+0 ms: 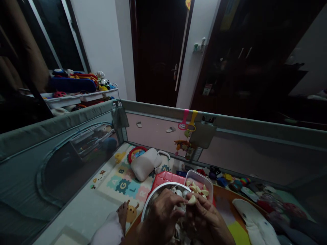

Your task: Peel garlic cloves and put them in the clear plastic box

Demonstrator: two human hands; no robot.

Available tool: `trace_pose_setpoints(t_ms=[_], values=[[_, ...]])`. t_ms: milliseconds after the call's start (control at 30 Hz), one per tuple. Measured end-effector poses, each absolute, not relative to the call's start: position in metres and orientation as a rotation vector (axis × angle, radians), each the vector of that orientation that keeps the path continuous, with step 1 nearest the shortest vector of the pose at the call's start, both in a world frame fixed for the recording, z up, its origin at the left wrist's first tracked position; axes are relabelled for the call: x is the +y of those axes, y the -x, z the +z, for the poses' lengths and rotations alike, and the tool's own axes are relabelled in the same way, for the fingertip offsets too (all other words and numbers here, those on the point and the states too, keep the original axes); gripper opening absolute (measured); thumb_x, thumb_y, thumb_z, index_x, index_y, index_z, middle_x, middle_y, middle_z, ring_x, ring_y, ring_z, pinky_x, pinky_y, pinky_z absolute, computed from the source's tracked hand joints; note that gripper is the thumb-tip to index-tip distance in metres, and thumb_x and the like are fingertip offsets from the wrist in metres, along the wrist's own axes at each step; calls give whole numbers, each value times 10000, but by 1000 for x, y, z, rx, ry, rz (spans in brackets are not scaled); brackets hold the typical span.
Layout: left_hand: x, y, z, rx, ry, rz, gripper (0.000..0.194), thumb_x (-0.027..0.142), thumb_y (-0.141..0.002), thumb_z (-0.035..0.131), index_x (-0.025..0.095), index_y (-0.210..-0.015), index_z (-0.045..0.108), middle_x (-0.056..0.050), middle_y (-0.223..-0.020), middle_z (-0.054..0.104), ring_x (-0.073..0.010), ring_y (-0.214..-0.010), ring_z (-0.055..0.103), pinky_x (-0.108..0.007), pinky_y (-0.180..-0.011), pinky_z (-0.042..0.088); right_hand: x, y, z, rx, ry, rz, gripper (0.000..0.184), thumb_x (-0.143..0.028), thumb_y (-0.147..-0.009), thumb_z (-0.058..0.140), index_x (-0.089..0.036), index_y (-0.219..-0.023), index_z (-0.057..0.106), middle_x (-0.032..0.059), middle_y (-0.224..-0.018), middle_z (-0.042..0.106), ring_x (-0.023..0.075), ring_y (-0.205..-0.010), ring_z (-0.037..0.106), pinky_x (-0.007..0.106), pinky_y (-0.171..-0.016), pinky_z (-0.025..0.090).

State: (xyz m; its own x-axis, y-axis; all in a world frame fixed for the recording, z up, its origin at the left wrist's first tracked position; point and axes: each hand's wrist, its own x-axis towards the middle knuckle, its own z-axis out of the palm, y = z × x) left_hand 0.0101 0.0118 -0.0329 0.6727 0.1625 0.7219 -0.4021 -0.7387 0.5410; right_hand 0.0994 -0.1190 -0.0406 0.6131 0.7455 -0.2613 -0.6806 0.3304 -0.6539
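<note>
A pale garlic clove [191, 200] is held between the fingertips of my right hand [206, 215], thumb and fingers closed on it. My left hand [163, 209] meets it from the other side, its fingers pinched at the clove's left end. Both hands are over a metal bowl [153, 196] containing garlic bulbs [179, 193] and loose papery skins [180, 234]. Just beyond my right hand, a clear plastic container [211, 186] holds several peeled cloves [198, 189]. My hands and forearms hide much of the bowl.
A red stool-like surface [163, 177] lies under the bowl and container. A bare foot [122, 212] is beside the bowl on the left. A white cushion [145, 165] rests on the alphabet mat [112, 193]. Toys [227, 177] line the right. A padded mesh playpen fence [158, 107] surrounds everything.
</note>
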Motion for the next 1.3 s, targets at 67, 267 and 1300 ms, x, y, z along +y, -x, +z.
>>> trace_pose_setpoints(t_ms=[67, 267, 1300], values=[[11, -11, -31, -183, -2162, 1055, 152, 273, -947, 414, 180, -961, 534, -61, -806, 641, -165, -746, 599, -253, -696, 488, -119, -98, -39, -94, 830, 940, 256, -248, -603, 835, -169, -816, 718, -8, -641, 656, 69, -527, 565, 154, -501, 428], [13, -15, -34, -223, -2092, 1132, 130, 286, -933, 459, 187, -899, 536, -22, -720, 632, -134, -656, 595, -209, -623, 487, -118, -94, -41, -122, 895, 933, 259, -242, -604, 836, -177, -817, 704, -3, -671, 675, 63, -528, 573, 158, -527, 435], [9, -16, -53, -270, -2090, 997, 181, 146, -886, 382, 193, -1055, 428, -35, -727, 539, -169, -594, 531, -251, -525, 457, -123, -93, -44, -382, 1360, 551, 186, -338, -589, 814, -183, -617, 715, 29, -650, 676, 176, -621, 605, 253, -592, 482]])
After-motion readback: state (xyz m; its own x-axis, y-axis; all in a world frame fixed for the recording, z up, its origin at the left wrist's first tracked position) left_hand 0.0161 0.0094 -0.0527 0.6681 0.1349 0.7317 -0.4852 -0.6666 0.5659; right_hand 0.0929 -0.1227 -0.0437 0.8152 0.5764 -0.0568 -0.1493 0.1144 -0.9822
